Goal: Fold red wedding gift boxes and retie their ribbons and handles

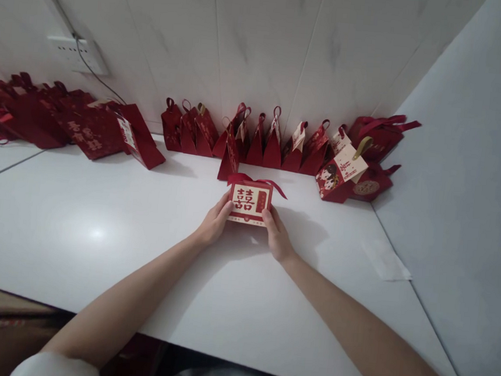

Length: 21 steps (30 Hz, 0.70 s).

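Note:
Between my two hands is a red and cream gift box [249,202] with a large red double-happiness character on its face. A dark red ribbon [279,189] lies across its top and trails off to the right. My left hand [216,220] grips the box's left side, thumb on the front edge. On the opposite side my right hand [278,232] holds it the same way. The fingers behind the box are hidden. Just beyond it stands a small red triangular box [230,157], nearest in the row by the wall.
Several small red looped boxes [273,146] line the wall. Larger red boxes [92,124] crowd the left, and a cream and red box [339,172] stands with others at the right. A whitish flat piece [387,261] lies right on the white table [100,198]. A power strip [78,55] is on the wall.

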Motion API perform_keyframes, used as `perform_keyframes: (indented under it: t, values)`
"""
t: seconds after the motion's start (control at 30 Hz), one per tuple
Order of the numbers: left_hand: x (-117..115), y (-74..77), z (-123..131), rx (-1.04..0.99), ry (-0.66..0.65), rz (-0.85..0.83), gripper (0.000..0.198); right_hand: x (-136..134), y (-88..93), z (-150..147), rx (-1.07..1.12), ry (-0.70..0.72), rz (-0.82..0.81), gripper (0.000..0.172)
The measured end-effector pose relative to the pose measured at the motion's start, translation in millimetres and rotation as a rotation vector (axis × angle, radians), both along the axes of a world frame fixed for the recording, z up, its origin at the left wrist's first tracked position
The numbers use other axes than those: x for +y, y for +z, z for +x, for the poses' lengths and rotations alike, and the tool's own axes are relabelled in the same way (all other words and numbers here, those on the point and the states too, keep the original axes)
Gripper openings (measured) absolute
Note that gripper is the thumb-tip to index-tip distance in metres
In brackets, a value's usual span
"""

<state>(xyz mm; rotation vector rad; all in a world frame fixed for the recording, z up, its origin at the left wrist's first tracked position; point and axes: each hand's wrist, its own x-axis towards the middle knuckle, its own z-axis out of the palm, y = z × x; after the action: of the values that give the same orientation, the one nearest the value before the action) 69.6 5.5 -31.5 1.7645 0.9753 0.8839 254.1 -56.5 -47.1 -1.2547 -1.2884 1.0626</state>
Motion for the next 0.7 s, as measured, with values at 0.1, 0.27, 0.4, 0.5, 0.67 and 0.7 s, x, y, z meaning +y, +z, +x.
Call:
perform_keyframes:
  t: [0.1, 0.27, 0.4, 0.5, 0.67, 0.7]
  values:
    - [-2.6, 0.9, -1.7, -0.002, -0.002, -0.011, 0.065, -6.6, -2.1, -2.0, 0.096, -0.046, 0.079, 0.057]
    - [-5.1, 6.6, -1.0, -0.009, -0.02, -0.029, 0.064, 3.5, -10.6, 8.7, 0.127, -0.032, 0.065, 0.06]
    - [-3.8, 5.0, -1.1, -0.001, -0.014, -0.025, 0.064, 9.5, -17.2, 10.0, 0.177, -0.061, 0.097, 0.059]
    - [-1.6, 0.6, -2.4, 0.001, -0.005, -0.004, 0.065, 10.0, -20.1, 9.1, 0.217, -0.063, 0.124, 0.058]
    - [-0.9, -1.4, -3.2, 0.024, 0.0, 0.007, 0.064, 9.8, -21.4, 10.4, 0.249, -0.069, 0.103, 0.057]
    - [-1.3, -1.0, -3.0, 0.023, 0.001, 0.005, 0.065, 9.7, -21.4, 10.8, 0.251, -0.067, 0.1, 0.057]
